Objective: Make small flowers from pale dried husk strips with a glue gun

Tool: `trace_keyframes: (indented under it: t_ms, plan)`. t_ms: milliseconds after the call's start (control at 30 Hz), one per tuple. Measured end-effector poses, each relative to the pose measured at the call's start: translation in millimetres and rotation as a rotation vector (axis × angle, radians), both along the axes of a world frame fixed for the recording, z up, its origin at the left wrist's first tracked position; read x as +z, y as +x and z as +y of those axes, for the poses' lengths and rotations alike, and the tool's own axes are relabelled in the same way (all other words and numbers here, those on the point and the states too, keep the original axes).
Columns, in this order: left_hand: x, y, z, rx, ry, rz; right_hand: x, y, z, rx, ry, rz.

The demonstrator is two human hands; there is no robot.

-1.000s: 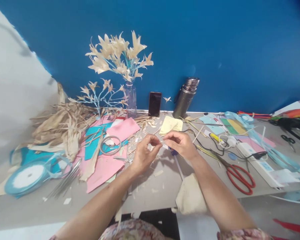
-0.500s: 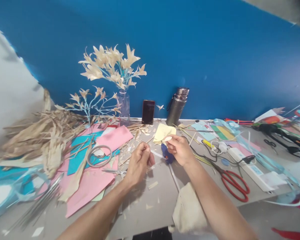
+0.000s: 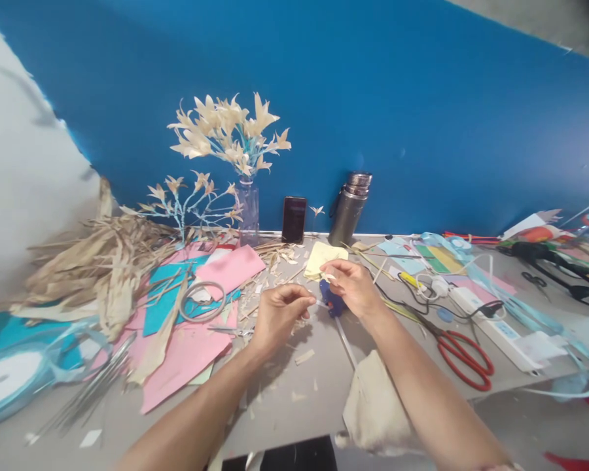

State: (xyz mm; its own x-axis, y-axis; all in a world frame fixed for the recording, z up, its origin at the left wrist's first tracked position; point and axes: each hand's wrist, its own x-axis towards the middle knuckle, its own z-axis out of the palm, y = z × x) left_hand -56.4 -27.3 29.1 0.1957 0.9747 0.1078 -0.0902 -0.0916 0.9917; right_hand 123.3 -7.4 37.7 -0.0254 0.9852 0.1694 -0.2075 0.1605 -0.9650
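The right hand (image 3: 349, 288) pinches a small, cream, petal-shaped piece (image 3: 328, 277) right by the blue plastic glue gun (image 3: 334, 305), while the left hand (image 3: 281, 315) draws thumb and forefinger close together, any grip unclear.

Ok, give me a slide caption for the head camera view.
Right hand pinching a small pale piece, left hand nearby, above a cluttered table with cream flowers in a vase.

A tiny, pale piece (image 3: 328, 277) (a bit blurry) is poking out of the right hand (image 3: 352, 288). It is looking thin.
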Motion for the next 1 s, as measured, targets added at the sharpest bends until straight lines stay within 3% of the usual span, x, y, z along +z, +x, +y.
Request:
trace_keyframes:
  t_ms: [233, 433, 533, 700, 1000]
  plan:
    - [-3.3, -1.7, -1.0, -0.077, -0.005, 0.028, -1.9, 2.2, -1.4, 0.123, 0.046, -0.013]
    - [-4.0, -3.3, -1.6, 0.007, 0.086, 0.165, -0.1, 0.9, -4.6, 0.178, 0.047, -0.012]
    - [-2.8, -2.7, -1.8, -0.015, 0.145, 0.077, 1.5, -0.4, -6.6, 0.191, 0.08, -0.084]
    - [-1.8, -4.1, -2.2, -0.103, 0.058, 0.022, 3.9, -1.6, -8.1, 0.185, 0.098, -0.183]
    - [-4.7, -1.6, 0.5, -0.027, 0.02, 0.0, 5.2, -1.7, -9.1, 0.165, 0.106, -0.314]
